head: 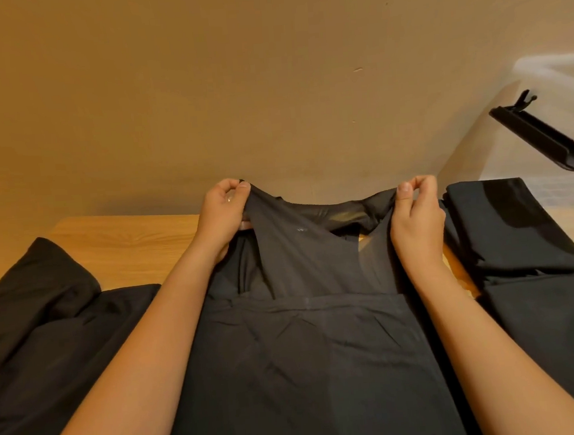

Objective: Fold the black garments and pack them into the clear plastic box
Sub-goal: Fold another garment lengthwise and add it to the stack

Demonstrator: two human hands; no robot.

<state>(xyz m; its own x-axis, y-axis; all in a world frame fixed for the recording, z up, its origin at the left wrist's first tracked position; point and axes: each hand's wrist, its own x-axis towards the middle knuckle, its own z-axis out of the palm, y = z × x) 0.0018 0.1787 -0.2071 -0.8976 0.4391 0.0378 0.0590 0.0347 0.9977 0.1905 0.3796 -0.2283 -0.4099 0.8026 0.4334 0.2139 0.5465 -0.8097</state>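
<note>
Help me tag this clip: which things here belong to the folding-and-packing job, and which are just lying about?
In the job: held black garment, pinched by left hand and right hand; unfolded black heap; folded black garment; clear plastic box with black latch.
Just there: wooden table; wall.

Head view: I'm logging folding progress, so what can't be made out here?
Clear box: blurred and cut by the right edge; contents unseen.
Black pile: cut by the left edge; garment count unclear.
Garment pinched by the left hand and right hand: hem runs past the bottom edge, sides hidden under the forearms.
Folded stack: black on black, layers indistinguishable.
</note>
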